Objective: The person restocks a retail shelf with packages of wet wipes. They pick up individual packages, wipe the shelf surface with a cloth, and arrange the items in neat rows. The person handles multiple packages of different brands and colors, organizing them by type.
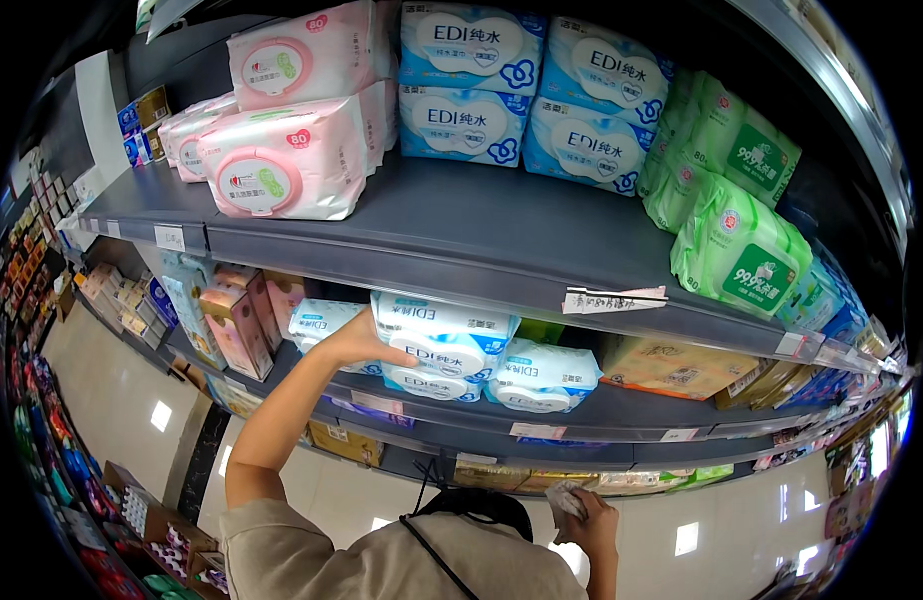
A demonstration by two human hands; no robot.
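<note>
My left hand (pixel 360 341) grips a white-and-blue pack of wet wipes (pixel 446 349) on the second shelf, its thumb over the pack's front left side and its fingers hidden behind. That pack rests on a similar one, under the upper shelf's lip. Another such pack (pixel 322 319) stands just left of it, partly behind my wrist, and one more (pixel 544 375) sits at its right. Low at the right, my right hand (pixel 592 521) holds a crumpled greyish-white cloth or tissue (pixel 565 502), away from the shelves.
The upper shelf (pixel 446 217) bears pink-and-white wipes packs (pixel 289 161), blue packs (pixel 469 124) and green packs (pixel 743 255). Its front edge overhangs the second shelf. Pink boxes (pixel 240 319) stand left of my left hand, an orange pack (pixel 675 367) at the right. Lower shelves hold more packs.
</note>
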